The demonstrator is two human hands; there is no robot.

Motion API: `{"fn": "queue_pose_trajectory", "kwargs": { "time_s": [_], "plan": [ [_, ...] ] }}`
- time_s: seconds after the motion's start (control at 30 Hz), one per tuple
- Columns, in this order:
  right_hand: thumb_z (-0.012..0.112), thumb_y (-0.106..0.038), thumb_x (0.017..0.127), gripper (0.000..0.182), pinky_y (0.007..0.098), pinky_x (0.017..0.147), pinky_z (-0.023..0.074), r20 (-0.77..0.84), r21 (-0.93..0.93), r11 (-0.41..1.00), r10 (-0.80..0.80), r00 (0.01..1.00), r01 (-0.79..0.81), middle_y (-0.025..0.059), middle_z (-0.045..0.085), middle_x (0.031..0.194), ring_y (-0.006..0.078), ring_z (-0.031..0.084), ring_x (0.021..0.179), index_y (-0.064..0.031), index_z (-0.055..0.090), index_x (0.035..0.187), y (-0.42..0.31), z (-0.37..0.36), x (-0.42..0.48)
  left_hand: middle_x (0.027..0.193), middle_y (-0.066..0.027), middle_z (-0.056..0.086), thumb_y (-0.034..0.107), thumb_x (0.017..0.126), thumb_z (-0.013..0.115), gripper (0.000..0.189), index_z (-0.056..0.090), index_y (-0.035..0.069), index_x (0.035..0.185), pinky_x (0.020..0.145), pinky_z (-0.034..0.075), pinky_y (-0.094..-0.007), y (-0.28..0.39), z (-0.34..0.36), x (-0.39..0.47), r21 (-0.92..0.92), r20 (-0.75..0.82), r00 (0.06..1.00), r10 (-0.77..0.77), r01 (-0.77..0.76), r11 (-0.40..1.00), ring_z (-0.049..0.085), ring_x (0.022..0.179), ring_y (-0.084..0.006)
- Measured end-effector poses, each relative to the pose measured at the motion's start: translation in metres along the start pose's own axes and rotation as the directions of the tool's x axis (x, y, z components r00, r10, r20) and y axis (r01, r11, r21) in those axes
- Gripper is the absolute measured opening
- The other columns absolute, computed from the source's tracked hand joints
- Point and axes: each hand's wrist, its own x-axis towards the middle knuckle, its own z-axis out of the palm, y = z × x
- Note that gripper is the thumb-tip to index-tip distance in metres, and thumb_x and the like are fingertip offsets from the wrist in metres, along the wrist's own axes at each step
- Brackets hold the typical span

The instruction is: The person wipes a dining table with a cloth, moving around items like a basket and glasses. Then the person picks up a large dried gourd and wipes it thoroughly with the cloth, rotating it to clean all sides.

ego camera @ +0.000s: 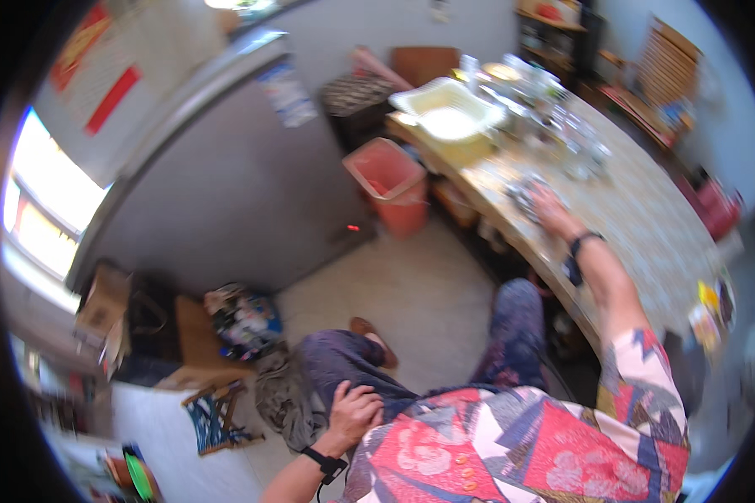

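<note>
My right hand [550, 210] is on the tabletop [642, 220], gripping a crumpled grey-and-white cloth [523, 196]. Blur hides the cloth's detail. Beyond that hand stands a cluster of clear glass or plastic vessels [579, 141], too blurred to tell apart. A pale plastic basket [450, 110] sits at the table's far left corner. On my left thigh lies my left hand [355, 409], holding nothing, its fingers slightly apart. Both wrists wear dark bands.
A red plastic bin [390, 188] stands on the floor between the table and a large grey appliance [239, 170]. Cardboard boxes [192, 339], a filled bag [245, 320] and a small folding stool [220, 418] are at left. A wooden chair [660, 75] is at back right.
</note>
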Motion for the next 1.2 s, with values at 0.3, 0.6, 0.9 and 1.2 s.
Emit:
{"fn": "queue_pose_trajectory", "kwargs": {
  "time_s": [0.3,0.6,0.9,1.2],
  "plan": [
    [0.051,-0.01,0.084,0.046,0.0446,0.109,0.0263,0.045,0.122,0.986,0.11,0.993,-0.114,0.0218,0.032,0.142,0.0397,0.033,0.128,-0.0033,0.044,0.129,-0.01,0.006,-0.011,0.096,-0.0019,0.065,0.016,0.074,0.064,0.011,0.065,0.01,0.082,0.099,0.032,-0.0421,-0.014,-0.008,-0.012,0.008,-0.092,0.995,-0.047,0.048,0.999,0.056,0.104,-0.0182],
    [0.055,-0.006,0.079,0.047,0.0458,0.107,0.0283,0.017,0.192,0.981,0.033,0.999,-0.036,0.0209,0.034,0.141,0.0406,0.034,0.127,-0.0006,0.048,0.125,-0.017,-0.004,-0.085,0.122,-0.0069,0.056,0.018,0.074,0.062,0.023,0.067,0.013,0.096,0.104,0.026,-0.0459,-0.056,-0.015,0.006,0.081,-0.217,0.965,-0.145,0.166,0.983,0.042,0.123,-0.0266],
    [0.056,-0.005,0.075,0.047,0.0455,0.107,0.029,-0.073,0.257,0.963,0.105,0.992,-0.083,0.0218,0.037,0.138,0.041,0.035,0.126,0.0004,0.05,0.122,-0.02,-0.032,-0.176,0.105,-0.0081,0.063,0.022,0.077,0.06,0.022,0.067,0.011,0.094,0.092,0.043,-0.04,-0.121,-0.007,0.04,-0.158,-0.219,0.91,-0.352,0.323,0.933,0.054,0.106,-0.0272],
    [0.058,-0.012,0.078,0.049,0.0434,0.108,0.0284,-0.016,0.195,0.922,0.343,0.939,-0.334,0.0191,0.035,0.141,0.0389,0.034,0.128,-0.0025,0.05,0.125,0.008,-0.046,-0.191,0.102,-0.0082,0.064,0.018,0.075,0.061,0.02,0.066,0.009,0.092,0.09,0.045,-0.0377,-0.112,0.002,0.045,-0.097,-0.329,0.876,-0.351,0.339,0.936,0.056,0.101,-0.0281]
  ]
}}
